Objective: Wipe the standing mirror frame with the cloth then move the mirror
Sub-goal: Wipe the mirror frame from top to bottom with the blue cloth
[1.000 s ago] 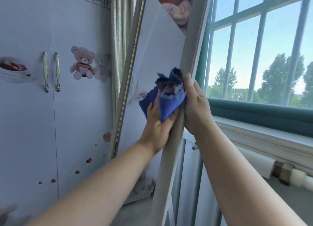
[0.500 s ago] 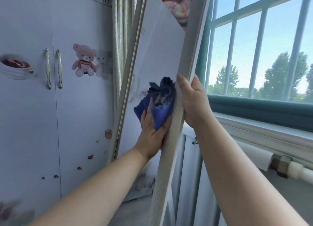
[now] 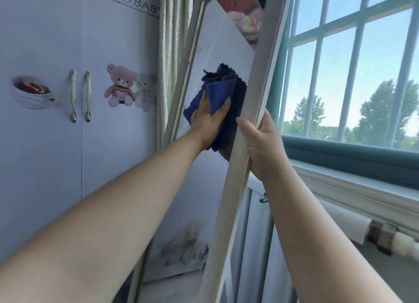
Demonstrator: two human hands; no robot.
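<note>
— Head view: what is seen of the mirror (image 3: 217,59) and where is it placed?

— It is seen tilted, its top leaning to the right, between a pale wardrobe (image 3: 45,155) on the left and a barred window (image 3: 353,75) on the right. Its white frame (image 3: 256,94) runs diagonally through the middle of the picture, and a curtain (image 3: 170,53) hangs just behind its left edge. Part of the room is reflected in the glass.

— How is the cloth (image 3: 223,91) held?

— The dark blue cloth is pressed flat against the glass by the left hand (image 3: 208,123), close beside the inner edge of the right-hand frame rail. The palm lies on the cloth with the fingers spread over it, not curled shut; a fold of the cloth is draped over the fingers. Its bunched upper edge stands above the hand.

— And the right hand (image 3: 263,148)?

— It is wrapped around the right rail of the frame, just below and to the right of the cloth. The thumb is laid across the front face and the fingers are closed behind it, so the rail is firmly gripped.

— What else is shown?

— A teddy bear sticker (image 3: 120,87) and two metal handles (image 3: 79,96) are seen on the wardrobe doors. A white pipe (image 3: 340,221) is seen below the window sill (image 3: 362,184).
</note>
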